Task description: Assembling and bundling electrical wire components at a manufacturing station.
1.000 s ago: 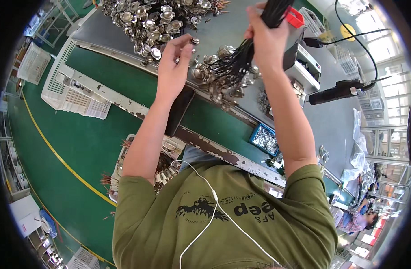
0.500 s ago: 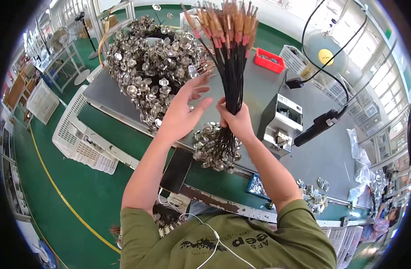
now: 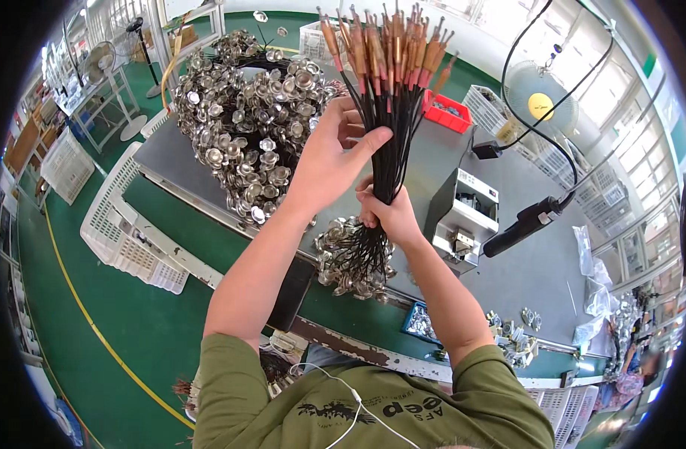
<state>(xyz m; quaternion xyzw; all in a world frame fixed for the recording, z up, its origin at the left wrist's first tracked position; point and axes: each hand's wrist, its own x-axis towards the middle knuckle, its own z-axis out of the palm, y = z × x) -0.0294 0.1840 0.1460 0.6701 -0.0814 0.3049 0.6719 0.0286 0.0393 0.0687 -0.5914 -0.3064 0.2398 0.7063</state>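
A thick bundle of black wires (image 3: 390, 142) stands upright in front of me, topped with copper-brown and red tips. Its lower end fans into silvery cup-shaped metal pieces (image 3: 350, 262) hanging over the table's near edge. My right hand (image 3: 388, 213) is wrapped round the bundle low down, just above those pieces. Higher up, my left hand (image 3: 339, 150) lies against the bundle's left side, thumb across the front and fingers apart, partly behind the wires. Left of it a large heap of similar cup-ended wires (image 3: 242, 120) covers part of the grey table.
Right of the bundle stands a metal bench machine (image 3: 465, 217), with a black cylindrical tool (image 3: 522, 230) hanging on a cable beside it. A red bin (image 3: 448, 114) sits farther back. A blue tray (image 3: 419, 322) of small parts is at the near edge; a white crate (image 3: 126, 239) stands left.
My left hand has moved right and up from beside the bundle to touch its upper wires. My right hand keeps its hold; the bundle's tips have shifted slightly right.
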